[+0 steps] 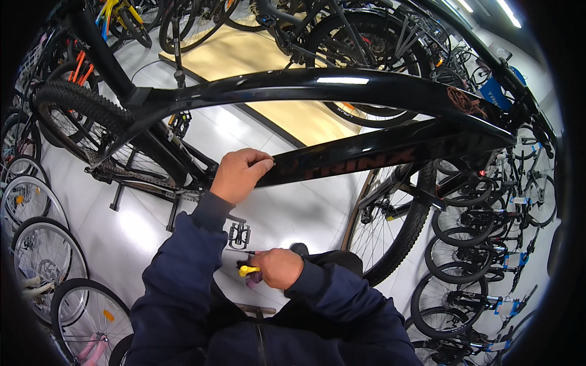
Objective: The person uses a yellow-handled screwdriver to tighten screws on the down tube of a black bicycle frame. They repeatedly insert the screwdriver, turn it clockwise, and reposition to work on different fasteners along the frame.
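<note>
A glossy black mountain bike frame [244,87] stretches across the view in front of me. My left hand [239,175] is at the lower end of its thick down tube [360,152], thumb and forefinger pinched together against the tube; whatever is between the fingertips is too small to make out. Lower and nearer to me, my right hand [279,268] is closed around a yellow-and-black hand tool [249,269] with a thin dark shaft pointing left. Its grip is partly hidden by the fingers. A black pedal [238,235] hangs between my two hands.
The bike's rear wheel [73,116] is at the left, its front wheel [397,226] at the right. Rows of parked bikes [464,256] line the right side; more wheels [49,256] crowd the left. Behind the frame lies a low wooden platform [262,61] with bikes on it.
</note>
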